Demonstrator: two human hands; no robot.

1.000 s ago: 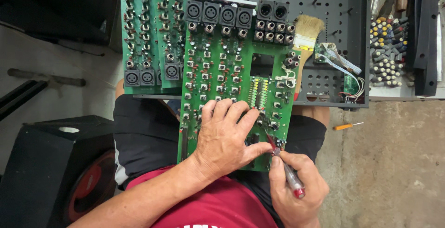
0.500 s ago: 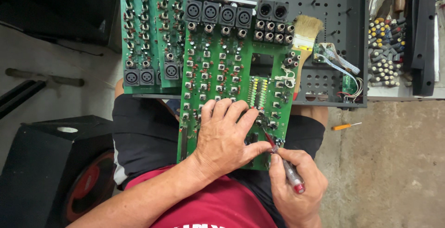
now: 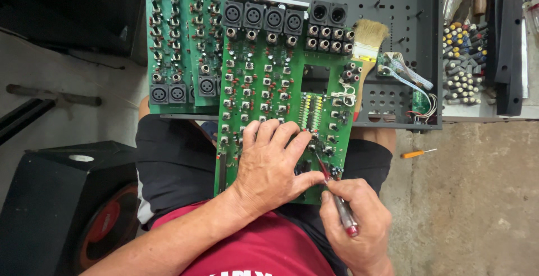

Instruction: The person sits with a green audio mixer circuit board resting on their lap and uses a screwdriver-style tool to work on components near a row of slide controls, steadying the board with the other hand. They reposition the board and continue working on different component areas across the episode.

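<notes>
Circuit board (image 3: 269,85), green and crowded with knobs and round sockets, lies across the person's lap, its far end resting on the edge of a grey metal chassis (image 3: 393,7). Left hand (image 3: 269,166) lies flat on the near end of the board, fingers spread and pressing it down, its grip open and around nothing. Right hand (image 3: 356,228), just to the right of the left thumb, has its grip clamped on a red-handled tool (image 3: 337,197) whose thin tip touches the board near its near right corner. A second green board (image 3: 182,40) lies to the left of the first, partly under it. A paintbrush (image 3: 368,46) with pale bristles rests on the chassis by the board's right edge. An orange screwdriver (image 3: 416,153) lies on the concrete floor (image 3: 477,197) to the right of the board. A black speaker (image 3: 67,197) stands on the floor to the board's left.
</notes>
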